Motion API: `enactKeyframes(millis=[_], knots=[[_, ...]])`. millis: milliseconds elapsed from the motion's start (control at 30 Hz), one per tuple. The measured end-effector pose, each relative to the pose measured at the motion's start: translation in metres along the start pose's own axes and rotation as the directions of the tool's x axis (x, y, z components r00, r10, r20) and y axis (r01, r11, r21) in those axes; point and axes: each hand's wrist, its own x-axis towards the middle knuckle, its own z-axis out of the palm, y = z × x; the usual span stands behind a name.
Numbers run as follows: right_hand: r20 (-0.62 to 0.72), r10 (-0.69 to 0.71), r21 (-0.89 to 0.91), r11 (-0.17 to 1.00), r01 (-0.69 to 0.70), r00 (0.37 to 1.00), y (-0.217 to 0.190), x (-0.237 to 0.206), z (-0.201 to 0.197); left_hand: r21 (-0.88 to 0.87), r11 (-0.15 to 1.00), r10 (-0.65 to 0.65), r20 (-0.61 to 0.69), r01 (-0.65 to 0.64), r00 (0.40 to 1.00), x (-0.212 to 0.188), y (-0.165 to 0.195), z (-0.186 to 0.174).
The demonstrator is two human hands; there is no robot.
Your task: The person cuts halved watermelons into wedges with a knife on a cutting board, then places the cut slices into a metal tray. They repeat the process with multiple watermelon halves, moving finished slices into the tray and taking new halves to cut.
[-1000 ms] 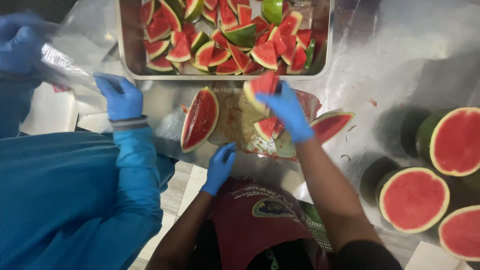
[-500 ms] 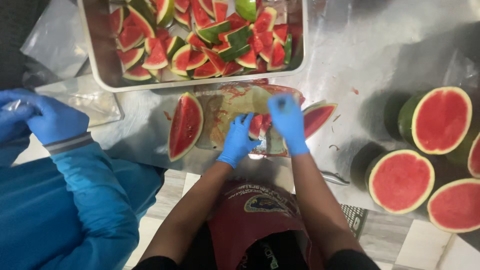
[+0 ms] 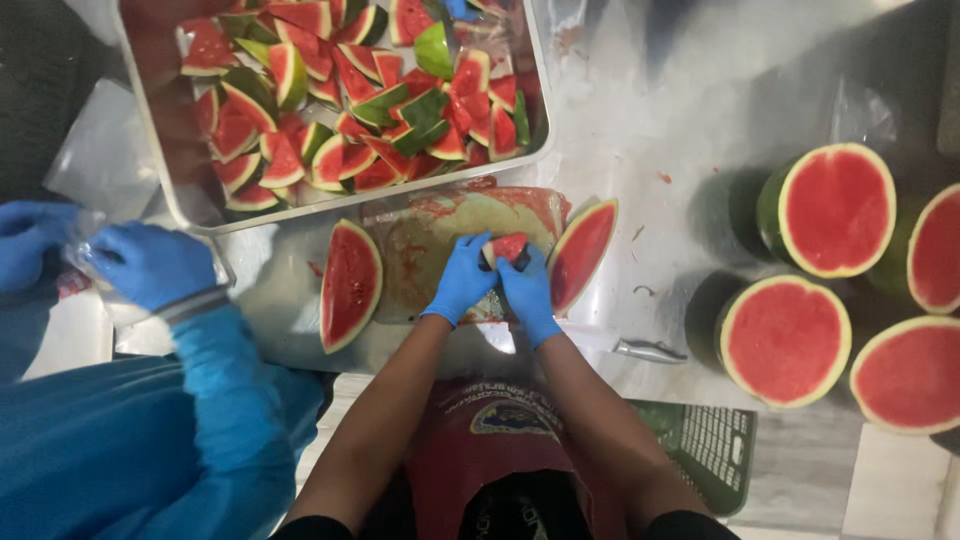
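Centre of frame: left hand (image 3: 463, 278) and right hand (image 3: 529, 292), both blue-gloved, side by side and touching, closed together on a small melon piece (image 3: 508, 246) over the board (image 3: 430, 240). Knife not discernible. Wedge (image 3: 349, 285) left of board, wedge (image 3: 582, 254) right of it, just beside right hand. Tray (image 3: 160, 170) of cut pieces at upper centre. Four melon halves (image 3: 785, 340) at right edge. Co-worker's gloved hand (image 3: 150, 265) at left, on a clear bag (image 3: 100, 165).
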Motion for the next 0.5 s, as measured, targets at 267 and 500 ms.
enactKeyframes(millis=[267, 500], knots=[[0.212, 0.182, 0.263, 0.936, -0.235, 0.96, -0.004, 0.004, 0.008, -0.035, 0.999, -0.026, -0.022, 0.026, 0.999, -0.001, -0.011, -0.018], [0.172, 0.205, 0.176, 0.956, -0.235, 0.964, -0.003, -0.005, 0.012, -0.619, 0.744, -0.195, 0.159, 0.252, 0.968, -0.046, -0.031, -0.024]])
